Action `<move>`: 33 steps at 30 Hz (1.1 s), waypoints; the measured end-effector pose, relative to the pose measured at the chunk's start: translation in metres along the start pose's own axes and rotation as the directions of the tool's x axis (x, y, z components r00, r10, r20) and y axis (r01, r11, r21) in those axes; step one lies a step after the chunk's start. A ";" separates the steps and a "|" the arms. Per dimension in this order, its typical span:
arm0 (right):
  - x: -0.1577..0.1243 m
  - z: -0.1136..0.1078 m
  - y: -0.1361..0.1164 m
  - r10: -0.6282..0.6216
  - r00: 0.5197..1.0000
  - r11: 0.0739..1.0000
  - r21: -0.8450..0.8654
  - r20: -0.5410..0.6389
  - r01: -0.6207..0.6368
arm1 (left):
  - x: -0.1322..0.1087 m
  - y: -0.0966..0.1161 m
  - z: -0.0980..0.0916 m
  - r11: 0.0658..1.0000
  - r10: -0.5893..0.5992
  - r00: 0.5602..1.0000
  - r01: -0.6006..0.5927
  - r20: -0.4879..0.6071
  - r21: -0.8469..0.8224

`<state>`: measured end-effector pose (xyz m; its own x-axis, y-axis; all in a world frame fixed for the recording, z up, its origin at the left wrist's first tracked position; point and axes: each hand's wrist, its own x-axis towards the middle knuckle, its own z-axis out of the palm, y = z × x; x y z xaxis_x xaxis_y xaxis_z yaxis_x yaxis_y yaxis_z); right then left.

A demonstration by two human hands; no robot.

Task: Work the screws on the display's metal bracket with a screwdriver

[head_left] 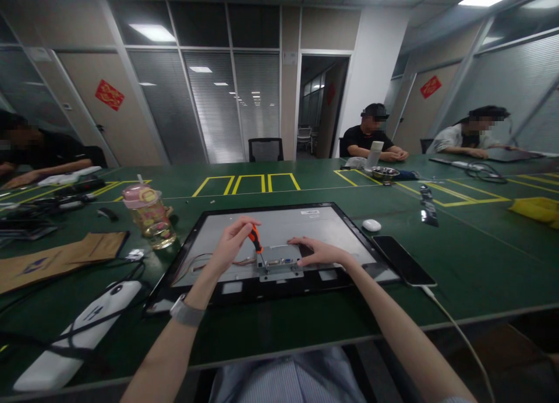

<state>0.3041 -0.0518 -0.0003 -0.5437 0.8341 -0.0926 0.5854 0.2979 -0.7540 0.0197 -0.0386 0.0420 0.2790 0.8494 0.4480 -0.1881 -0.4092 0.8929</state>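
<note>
An orange and black screwdriver is gripped near its top by my left hand, its shaft pointing down at the left end of a metal bracket with connector ports. Whether the tip sits in a screw is too small to tell. My right hand rests with fingers spread over the bracket's right side, touching it. Under both hands a flat display panel lies on its face, with a grey metal back and a black frame. Thin wires run across its left part.
Left of the panel stand a pink-lidged drink cup, a brown paper bag and a white device with black cables. To the right lie a phone on a charging cable and a white earbud case. Several people sit around the green table.
</note>
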 end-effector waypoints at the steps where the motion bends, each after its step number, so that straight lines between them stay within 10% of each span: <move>1: 0.000 0.000 0.000 -0.004 1.000 1.000 -0.002 0.002 0.004 | 0.000 0.000 0.000 1.000 -0.005 1.000 0.005 0.001 0.007; 33: 0.006 -0.005 0.003 -0.042 0.999 0.997 -0.066 0.023 0.043 | 0.002 0.004 0.009 0.965 -0.038 0.994 0.062 0.098 -0.255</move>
<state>0.3056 -0.0441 -0.0001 -0.5812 0.8102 -0.0756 0.5995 0.3635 -0.7131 0.0274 -0.0417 0.0470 0.3767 0.8276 0.4162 -0.4041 -0.2575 0.8777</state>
